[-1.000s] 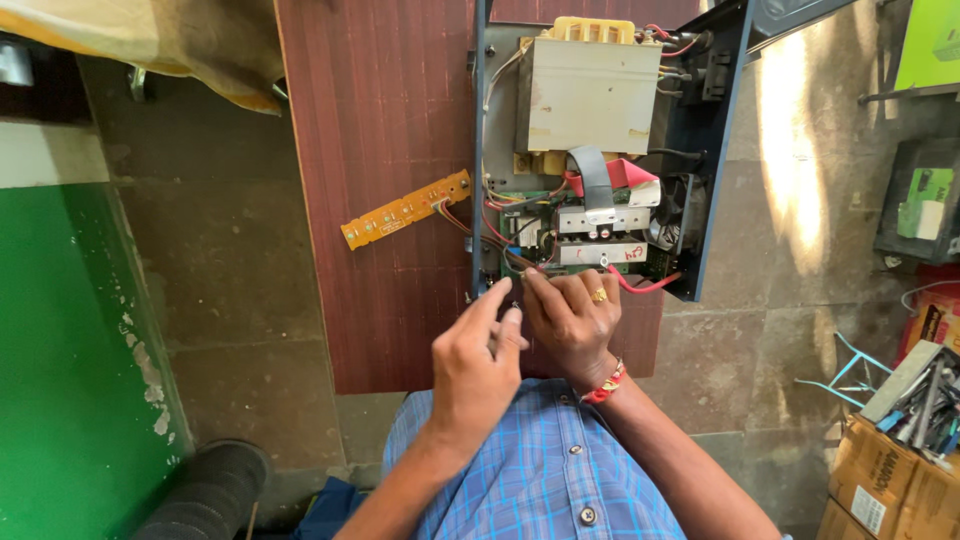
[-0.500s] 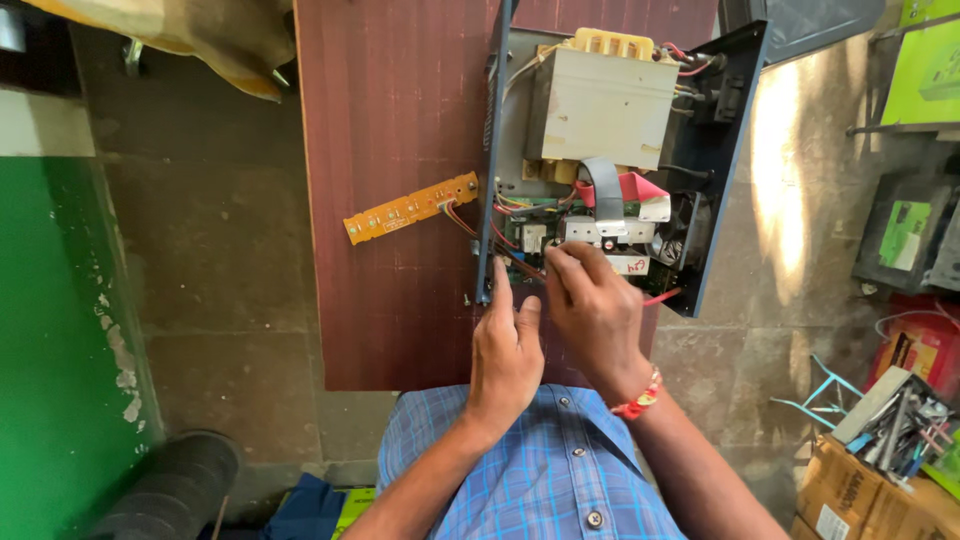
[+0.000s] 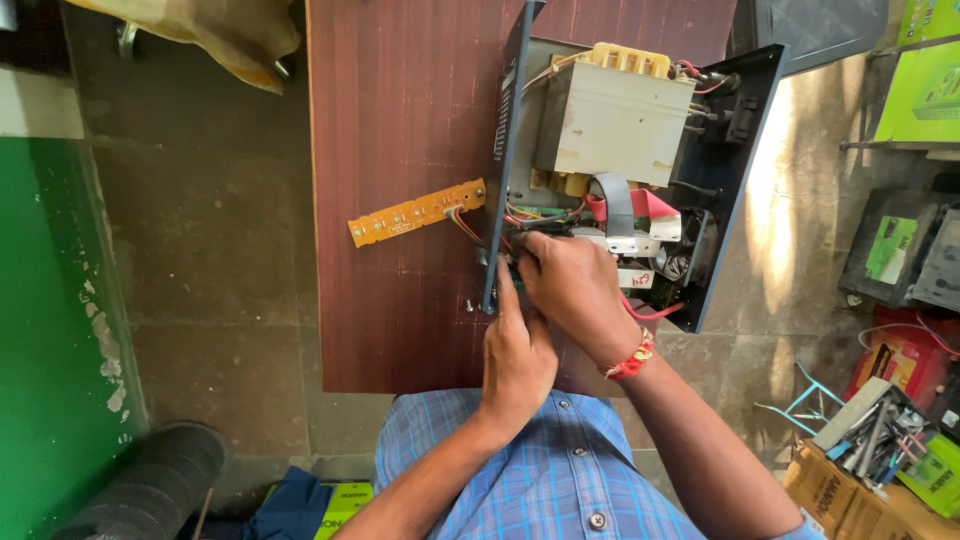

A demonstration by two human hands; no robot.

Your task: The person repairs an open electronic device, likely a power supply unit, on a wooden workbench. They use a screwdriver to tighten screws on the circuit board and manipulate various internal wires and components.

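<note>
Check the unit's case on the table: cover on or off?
Off. The dark case is open on top: transformer, grey ribbon cable and wiring lie exposed, with both hands at its near end.

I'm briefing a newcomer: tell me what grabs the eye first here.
The opened electrical unit on the reddish wooden table, with its big pale transformer block at the far end. Both hands, left hand and right hand, work at its near edge. A small orange circuit strip lies left of it.

hands: 2 (image 3: 516, 352) (image 3: 575, 290) | open chassis: 1 (image 3: 720, 200) | transformer: 1 (image 3: 612, 120) | yellow board: 1 (image 3: 415, 212)
</note>
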